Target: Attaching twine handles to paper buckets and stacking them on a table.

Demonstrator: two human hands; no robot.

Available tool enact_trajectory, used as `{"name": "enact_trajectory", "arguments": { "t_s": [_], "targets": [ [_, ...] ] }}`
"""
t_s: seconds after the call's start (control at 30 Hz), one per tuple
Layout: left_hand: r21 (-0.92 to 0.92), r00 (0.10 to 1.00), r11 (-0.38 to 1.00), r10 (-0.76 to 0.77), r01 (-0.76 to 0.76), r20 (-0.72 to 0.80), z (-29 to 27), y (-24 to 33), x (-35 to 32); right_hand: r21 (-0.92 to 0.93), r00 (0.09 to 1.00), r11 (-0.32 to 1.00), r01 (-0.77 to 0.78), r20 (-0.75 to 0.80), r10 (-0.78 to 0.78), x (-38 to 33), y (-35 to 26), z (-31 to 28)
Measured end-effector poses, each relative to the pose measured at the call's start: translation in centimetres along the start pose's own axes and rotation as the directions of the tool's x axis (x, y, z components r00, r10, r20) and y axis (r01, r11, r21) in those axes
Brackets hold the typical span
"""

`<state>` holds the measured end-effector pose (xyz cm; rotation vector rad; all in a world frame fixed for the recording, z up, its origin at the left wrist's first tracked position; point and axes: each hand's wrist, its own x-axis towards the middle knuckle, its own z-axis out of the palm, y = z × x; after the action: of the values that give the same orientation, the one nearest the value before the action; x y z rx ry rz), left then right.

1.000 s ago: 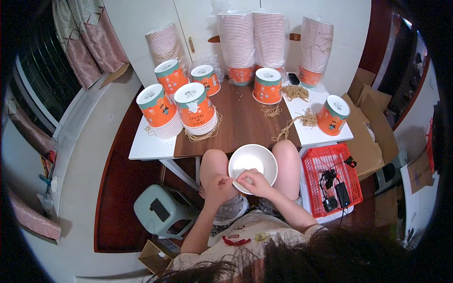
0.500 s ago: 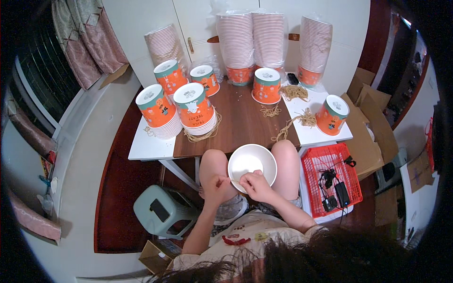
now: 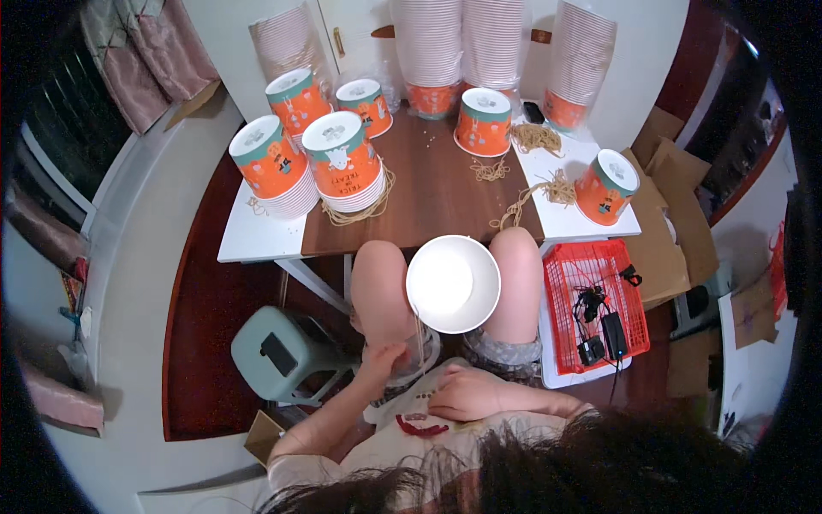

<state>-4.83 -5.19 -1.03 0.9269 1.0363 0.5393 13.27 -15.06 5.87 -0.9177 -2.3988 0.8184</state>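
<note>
Between my knees rests a white paper bucket [image 3: 454, 287], its open mouth facing up and its inside bright. A thin tan cord [image 3: 420, 338] runs from the left part of its rim toward my body. My right hand [image 3: 467, 392], fingers curled in front of my shirt, is at the near end of the cord. Just left of the cord is my left hand [image 3: 387, 364], closed and partly blurred beside my left thigh; what its fingers hold cannot be made out. Neither hand touches the bucket's mouth.
Upturned orange buckets [image 3: 342, 163] stand on the brown and white table [image 3: 411, 188]. Tall wrapped bucket stacks [image 3: 428, 51] line the back. Tan cord bundles [image 3: 537, 139] lie at the right. A red basket [image 3: 561, 295] holds black adapters; a grey-green stool [image 3: 278, 355] stands left.
Both hands have drawn back from the bucket toward my body, the right one to my shirt. A length of cord now stretches from the rim. The view has shifted slightly.
</note>
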Motion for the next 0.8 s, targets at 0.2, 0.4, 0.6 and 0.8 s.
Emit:
{"name": "enact_trajectory", "arguments": {
  "t_s": [0.2, 0.4, 0.6, 0.8],
  "targets": [
    [-0.095, 0.923, 0.934, -0.319, 0.345, 0.218, 1.4, 1.9, -3.1, 0.001, 0.998, 1.0, 0.031, 0.056, -0.031, 1.0, 0.5, 1.2],
    [-0.033, 0.947, 0.961, -0.266, 0.276, 0.181, 1.7, 1.6, -3.2, 0.02, 0.997, 0.999, 0.039, 0.062, -0.04, 1.0, 0.5, 1.3],
    [-0.177, 0.916, 0.903, -0.365, 0.393, 0.168, 2.0, 1.1, -2.2, 0.067, 0.967, 0.997, 0.034, 0.251, -0.05, 1.7, 0.6, 1.1],
    [-0.226, 0.91, 0.893, -0.334, 0.389, 0.245, 1.9, 0.6, -0.7, 0.31, 0.917, 0.949, 0.058, 0.358, -0.173, 1.6, 2.4, 2.2]
  ]
}}
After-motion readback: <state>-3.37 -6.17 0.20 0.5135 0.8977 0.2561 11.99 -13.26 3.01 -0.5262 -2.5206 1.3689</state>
